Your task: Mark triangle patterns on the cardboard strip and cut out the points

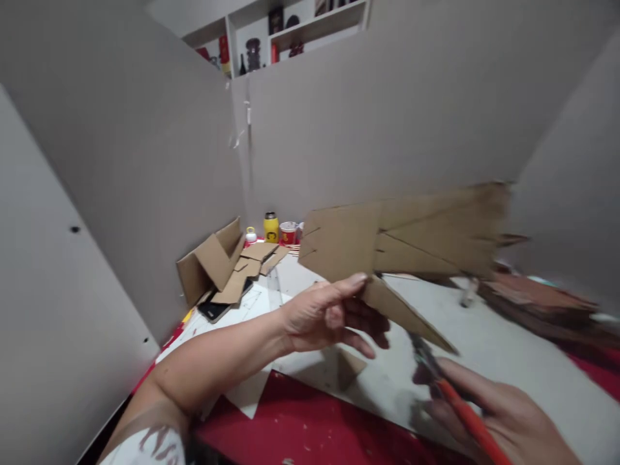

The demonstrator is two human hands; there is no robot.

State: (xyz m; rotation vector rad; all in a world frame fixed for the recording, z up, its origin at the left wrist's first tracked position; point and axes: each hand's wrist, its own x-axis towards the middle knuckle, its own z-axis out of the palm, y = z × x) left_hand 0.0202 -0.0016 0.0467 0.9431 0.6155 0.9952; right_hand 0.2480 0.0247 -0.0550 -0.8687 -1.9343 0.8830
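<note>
My left hand (341, 313) holds a large piece of brown cardboard (343, 236) up above the table, its thumb and fingers pinching the lower edge. Dark lines are drawn on the cardboard, and a narrow flap slants down to the right from my fingertips. At the lower right, my right hand (489, 403) is wrapped round a tool with a red-orange handle (467, 413). The tool's dark metal end lies close to the flap's lower edge; motion blur hides whether they touch.
A folded cardboard piece (213, 261) and flat cut pieces lie at the left over a black phone (216, 310). Behind them stand a yellow bottle (271, 227) and a red cup (289, 232). Stacked cardboard (542, 300) is at the right. Red cloth (300, 420) covers the near edge.
</note>
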